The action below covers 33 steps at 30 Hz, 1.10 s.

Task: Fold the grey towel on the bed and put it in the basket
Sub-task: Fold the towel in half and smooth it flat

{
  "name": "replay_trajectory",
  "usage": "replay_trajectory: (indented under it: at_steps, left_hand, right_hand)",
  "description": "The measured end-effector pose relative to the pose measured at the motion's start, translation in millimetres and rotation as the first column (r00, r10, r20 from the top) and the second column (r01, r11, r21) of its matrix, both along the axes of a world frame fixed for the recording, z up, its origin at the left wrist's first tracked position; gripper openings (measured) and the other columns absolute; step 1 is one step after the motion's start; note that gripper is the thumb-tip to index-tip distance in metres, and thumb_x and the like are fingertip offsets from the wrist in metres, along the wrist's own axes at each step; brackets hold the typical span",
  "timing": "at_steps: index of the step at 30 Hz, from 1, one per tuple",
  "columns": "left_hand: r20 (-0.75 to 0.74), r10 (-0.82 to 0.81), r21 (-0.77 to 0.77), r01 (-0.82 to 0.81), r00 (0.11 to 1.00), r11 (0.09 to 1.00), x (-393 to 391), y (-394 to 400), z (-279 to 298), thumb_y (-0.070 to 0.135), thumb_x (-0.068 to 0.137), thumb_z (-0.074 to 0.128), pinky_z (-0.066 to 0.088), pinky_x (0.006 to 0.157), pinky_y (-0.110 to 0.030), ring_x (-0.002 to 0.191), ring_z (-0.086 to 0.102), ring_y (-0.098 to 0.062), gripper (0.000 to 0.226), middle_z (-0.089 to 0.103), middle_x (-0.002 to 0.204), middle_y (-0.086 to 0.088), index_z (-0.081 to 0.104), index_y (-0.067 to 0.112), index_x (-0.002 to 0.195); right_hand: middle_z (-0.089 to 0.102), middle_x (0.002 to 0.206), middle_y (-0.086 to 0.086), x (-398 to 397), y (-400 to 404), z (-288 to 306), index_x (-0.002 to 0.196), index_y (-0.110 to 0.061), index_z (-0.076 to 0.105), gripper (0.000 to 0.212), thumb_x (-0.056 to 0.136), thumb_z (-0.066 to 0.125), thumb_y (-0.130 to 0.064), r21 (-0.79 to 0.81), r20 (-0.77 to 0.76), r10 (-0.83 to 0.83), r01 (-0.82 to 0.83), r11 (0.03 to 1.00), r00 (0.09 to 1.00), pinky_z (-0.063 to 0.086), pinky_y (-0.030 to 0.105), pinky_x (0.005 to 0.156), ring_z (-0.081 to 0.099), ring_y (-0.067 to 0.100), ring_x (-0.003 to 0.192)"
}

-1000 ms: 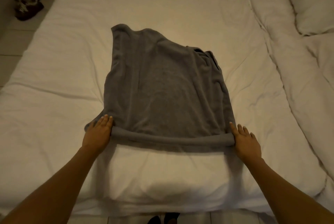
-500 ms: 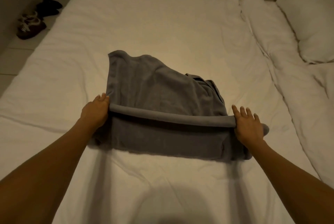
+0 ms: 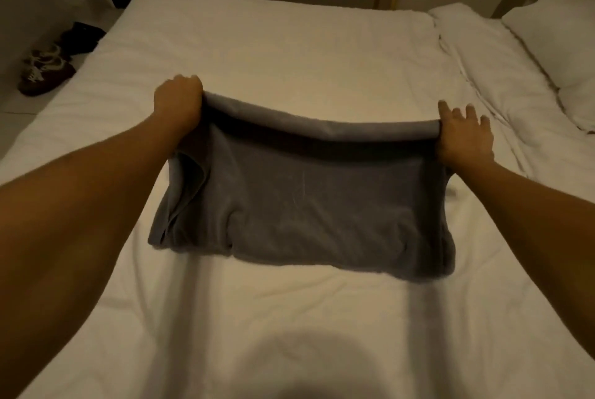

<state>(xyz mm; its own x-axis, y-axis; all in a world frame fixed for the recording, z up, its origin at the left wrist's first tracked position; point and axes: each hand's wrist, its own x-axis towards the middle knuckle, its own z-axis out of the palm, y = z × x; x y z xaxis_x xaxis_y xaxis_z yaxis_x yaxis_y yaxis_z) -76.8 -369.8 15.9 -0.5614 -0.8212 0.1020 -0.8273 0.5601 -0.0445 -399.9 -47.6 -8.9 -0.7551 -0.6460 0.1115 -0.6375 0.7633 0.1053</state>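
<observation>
**Both hands holding the far fold of the grey towel**

You are looking down at the grey towel (image 3: 306, 199), which is lying on the white bed (image 3: 289, 50) in front of you, roughly in the middle of the mattress. Its near part is resting flat on the sheet, with loose layered edges showing at its left side. Its far edge is lifted off the sheet in a rolled fold stretched between your two hands.

Your left hand (image 3: 177, 102) is gripping the left end of that fold, its fingers (image 3: 190, 81) curling over the cloth in a fist. Your right hand (image 3: 465, 137) is holding the right end, pinching the fold at the thumb side while the other fingers (image 3: 470, 113) are spreading out straight above the bed.

A white pillow (image 3: 553, 41) is lying at the right side of the bed. A pair of shoes (image 3: 46, 71) is sitting on the floor to the left of the bed, well apart from the towel.
</observation>
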Motion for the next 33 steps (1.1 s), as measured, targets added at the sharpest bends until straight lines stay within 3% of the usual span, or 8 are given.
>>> replay_trajectory:
  at_steps: [3, 6, 8, 12, 19, 28, 30, 33]
  left_hand:
    - [-0.093, 0.087, 0.115, -0.076, 0.992, 0.99, -10.4, -8.9, -16.9, 0.011, 0.094, 0.053, 0.019, 0.116, -0.051, 0.144, 0.017, -0.039, 0.076, 0.015, 0.155, -0.026, 0.004, 0.0, 0.15]
    - [-0.028, -0.129, 0.223, 0.132, 0.991, 0.966, -12.6, 21.8, -74.7, 0.029, 0.095, 0.05, 0.003, 0.12, -0.049, 0.148, -0.004, -0.03, 0.083, -0.007, 0.159, -0.018, -0.006, 0.002, 0.151]
    - [0.0, -0.231, 0.333, 0.218, 0.973, 0.917, -11.5, 50.3, -113.0, 0.039, 0.099, 0.037, 0.003, 0.12, -0.047, 0.148, -0.005, -0.029, 0.074, -0.007, 0.16, -0.016, -0.004, 0.006, 0.152]
    - [0.123, -0.232, 0.464, 0.151, 0.965, 0.873, -0.8, 66.0, -166.5, 0.053, 0.098, 0.022, 0.002, 0.12, -0.047, 0.149, -0.006, -0.025, 0.07, -0.009, 0.161, -0.009, -0.002, 0.017, 0.153]
    - [0.001, -0.234, 0.32, 0.221, 0.972, 0.921, 28.0, 58.4, -214.8, 0.068, 0.081, 0.002, 0.005, 0.119, -0.049, 0.149, 0.001, -0.019, 0.08, -0.005, 0.161, 0.001, -0.003, 0.029, 0.151]
    - [-0.04, -0.122, 0.459, 0.127, 0.992, 0.879, 29.7, 98.6, -191.6, 0.054, 0.097, 0.021, 0.001, 0.12, -0.048, 0.149, -0.004, -0.021, 0.068, -0.008, 0.161, -0.004, 0.001, 0.02, 0.153]
    - [-0.101, -0.104, 0.478, 0.14, 0.989, 0.867, 48.8, 124.7, -185.0, 0.065, 0.091, 0.015, 0.002, 0.121, -0.045, 0.149, -0.001, -0.02, 0.077, -0.004, 0.161, -0.004, 0.006, 0.019, 0.153]
    - [-0.071, -0.242, 0.456, 0.247, 0.968, 0.855, 82.0, 150.7, -183.0, 0.084, 0.072, -0.002, 0.002, 0.119, -0.041, 0.149, 0.002, -0.022, 0.106, 0.001, 0.161, -0.007, 0.008, 0.015, 0.152]
  right_hand:
    - [0.01, 0.156, 0.024, 10.6, -21.5, -15.6, 0.151, -0.014, -0.001, 0.078, 0.094, 0.051, -0.024, -0.03, 0.024, -0.03, 0.031, 0.999, 0.999, 0.008, 0.051, 0.116, 0.006, 0.037, 0.145]
    - [0.002, 0.158, 0.02, 51.8, -28.3, -66.2, 0.151, -0.015, -0.001, 0.07, 0.097, 0.039, -0.037, -0.008, 0.196, 0.095, -0.095, 0.995, 0.976, 0.004, 0.05, 0.118, 0.002, 0.033, 0.146]
    - [-0.002, 0.159, 0.016, 82.1, -29.5, -102.9, 0.151, -0.018, -0.001, 0.066, 0.098, 0.027, -0.045, 0.003, 0.307, 0.14, -0.148, 0.989, 0.941, -0.001, 0.048, 0.117, -0.002, 0.03, 0.146]
    - [-0.004, 0.16, 0.009, 108.5, -29.0, -153.1, 0.151, -0.026, -0.005, 0.065, 0.097, 0.021, -0.052, -0.019, 0.441, 0.07, -0.068, 0.997, 0.895, -0.001, 0.047, 0.117, -0.003, 0.026, 0.147]
    - [-0.009, 0.16, 0.004, 100.0, -13.3, -197.0, 0.149, -0.03, -0.011, 0.069, 0.094, 0.019, -0.059, -0.092, 0.4, 0.103, -0.071, 0.993, 0.911, -0.002, 0.045, 0.118, -0.004, 0.021, 0.147]
    - [-0.007, 0.16, 0.005, 124.3, 27.4, -184.3, 0.149, -0.029, -0.011, 0.074, 0.086, 0.002, -0.067, -0.097, 0.447, 0.126, -0.093, 0.991, 0.886, -0.001, 0.04, 0.119, -0.002, 0.02, 0.147]
    - [-0.005, 0.16, 0.002, 132.1, 53.3, -180.4, 0.148, -0.033, -0.012, 0.075, 0.085, 0.003, -0.07, -0.071, 0.439, 0.135, -0.116, 0.991, 0.888, -0.001, 0.039, 0.119, -0.003, 0.017, 0.147]
    - [-0.007, 0.16, 0.0, 137.5, 84.1, -175.4, 0.148, -0.032, -0.013, 0.087, 0.079, 0.01, -0.079, -0.026, 0.448, 0.179, -0.187, 0.982, 0.876, -0.001, 0.037, 0.119, -0.006, 0.015, 0.146]
